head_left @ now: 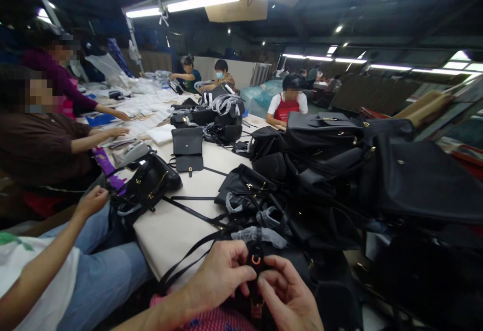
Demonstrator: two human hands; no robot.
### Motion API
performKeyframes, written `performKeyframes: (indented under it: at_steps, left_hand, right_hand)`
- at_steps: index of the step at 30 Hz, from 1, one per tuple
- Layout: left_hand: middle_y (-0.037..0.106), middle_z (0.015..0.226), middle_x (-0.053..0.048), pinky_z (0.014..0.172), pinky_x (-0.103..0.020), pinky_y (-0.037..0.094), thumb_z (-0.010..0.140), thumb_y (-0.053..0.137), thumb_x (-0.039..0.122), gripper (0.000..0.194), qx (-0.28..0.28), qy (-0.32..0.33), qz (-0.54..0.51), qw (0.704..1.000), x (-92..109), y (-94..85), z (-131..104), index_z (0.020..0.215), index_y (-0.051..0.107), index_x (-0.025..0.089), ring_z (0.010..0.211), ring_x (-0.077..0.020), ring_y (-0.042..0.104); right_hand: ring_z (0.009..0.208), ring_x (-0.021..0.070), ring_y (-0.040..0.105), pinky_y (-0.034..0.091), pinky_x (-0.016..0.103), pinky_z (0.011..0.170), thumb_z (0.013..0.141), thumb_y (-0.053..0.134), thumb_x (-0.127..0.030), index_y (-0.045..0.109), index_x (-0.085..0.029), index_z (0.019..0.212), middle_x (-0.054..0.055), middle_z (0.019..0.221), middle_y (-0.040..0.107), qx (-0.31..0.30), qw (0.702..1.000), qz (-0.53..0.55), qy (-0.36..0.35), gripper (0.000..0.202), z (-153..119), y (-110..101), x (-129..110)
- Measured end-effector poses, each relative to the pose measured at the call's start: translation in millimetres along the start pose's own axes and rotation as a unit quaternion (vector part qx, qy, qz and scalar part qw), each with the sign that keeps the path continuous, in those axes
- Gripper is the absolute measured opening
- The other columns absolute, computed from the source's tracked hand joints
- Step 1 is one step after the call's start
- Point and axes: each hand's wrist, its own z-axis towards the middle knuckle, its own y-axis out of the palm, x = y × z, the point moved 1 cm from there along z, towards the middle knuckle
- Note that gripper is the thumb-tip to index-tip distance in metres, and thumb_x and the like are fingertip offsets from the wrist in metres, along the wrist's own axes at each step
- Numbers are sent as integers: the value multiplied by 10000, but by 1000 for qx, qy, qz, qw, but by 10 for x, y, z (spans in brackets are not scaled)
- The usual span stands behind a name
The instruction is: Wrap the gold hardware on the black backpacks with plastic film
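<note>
In front of me lies a black handbag [298,258], partly hidden by my hands and blending into the dark heap. A narrow black strap [255,273] with a gold-coloured ring [256,260] runs down between my hands. My left hand [226,273] pinches the strap from the left, thumb and fingers curled. From the right, my right hand [289,291] has its thumb and fingertips closed on the strap's edge. Below them hangs a gold-coloured buckle [257,309]. Clear plastic wrap [260,236] covers a handle just above my fingers.
Black bags [328,165] are heaped high on the right. More bags stand on the pale table [181,218], with long straps trailing across it. A co-worker's hand [94,200] is close at left, beside a black bag [149,185]. Other people work around the table.
</note>
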Motion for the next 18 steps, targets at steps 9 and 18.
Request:
performKeyframes:
  at_steps: [9,18]
  left_hand:
    - [435,559,76,463,-202,271,667,526,94,108,54,80,145,985,154,31,-22,712,500,189,515,-83,403]
    - [426,591,72,450,-192,269,693,569,161,94,6,89,50,995,45,44,96,714,481,185,523,-73,378]
  right_hand:
    - [545,156,611,471,225,478,613,829,-420,651,-236,908,-18,625,679,57,997,-33,-49,391,18,-29,-13]
    - [582,85,599,479,177,582,571,887,-338,622,-193,875,-21,677,686,-5,982,182,53,429,55,-43,-20]
